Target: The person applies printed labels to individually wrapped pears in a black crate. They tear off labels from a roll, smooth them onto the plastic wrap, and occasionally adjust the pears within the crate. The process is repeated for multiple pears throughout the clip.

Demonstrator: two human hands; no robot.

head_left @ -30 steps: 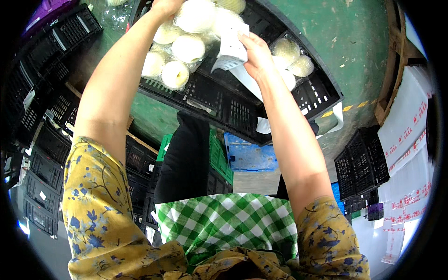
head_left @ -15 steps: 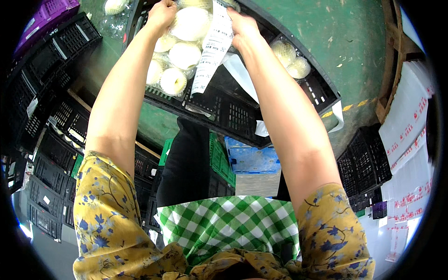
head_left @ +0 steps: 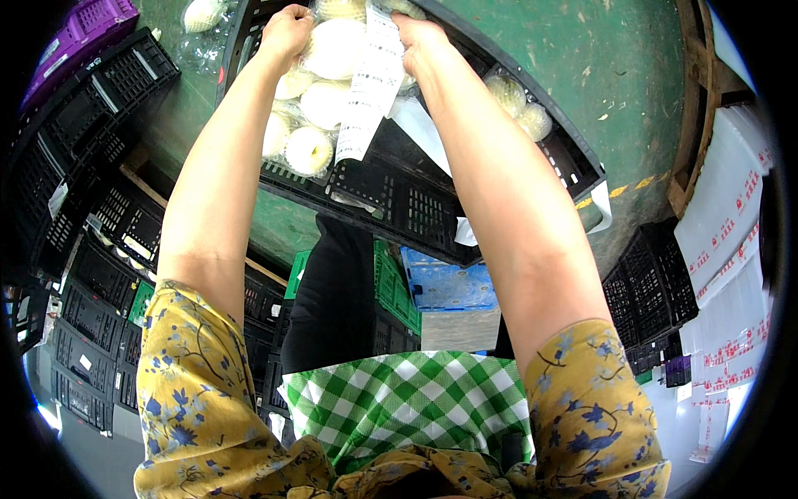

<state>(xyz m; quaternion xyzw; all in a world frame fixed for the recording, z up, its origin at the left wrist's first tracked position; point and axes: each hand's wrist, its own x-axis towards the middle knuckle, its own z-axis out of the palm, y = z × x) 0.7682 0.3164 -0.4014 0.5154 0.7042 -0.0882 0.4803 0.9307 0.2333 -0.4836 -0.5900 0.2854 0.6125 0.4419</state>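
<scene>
A black plastic crate (head_left: 399,191) in front of me holds clear-wrapped packs of pale round produce, some pieces in white foam nets; I cannot tell the kind. My left hand (head_left: 288,33) is closed at the left edge of the upper pack (head_left: 334,50), fingertips partly hidden. Across the crate, my right hand (head_left: 420,41) is closed with its thumb at the edge of a printed white label strip (head_left: 370,91), which hangs down over the packs. Below lies another pack (head_left: 308,151). More netted pieces (head_left: 533,121) sit at the crate's right end.
Black crates (head_left: 100,91) and a purple crate (head_left: 87,41) are stacked at left. Another wrapped pack (head_left: 204,15) lies beyond the crate on the green floor (head_left: 607,75). A blue crate (head_left: 449,287) is below; white printed sheeting (head_left: 723,208) stands at right.
The label strip and my right hand have shifted slightly left and up over the packs. My left hand stays at the upper pack's edge.
</scene>
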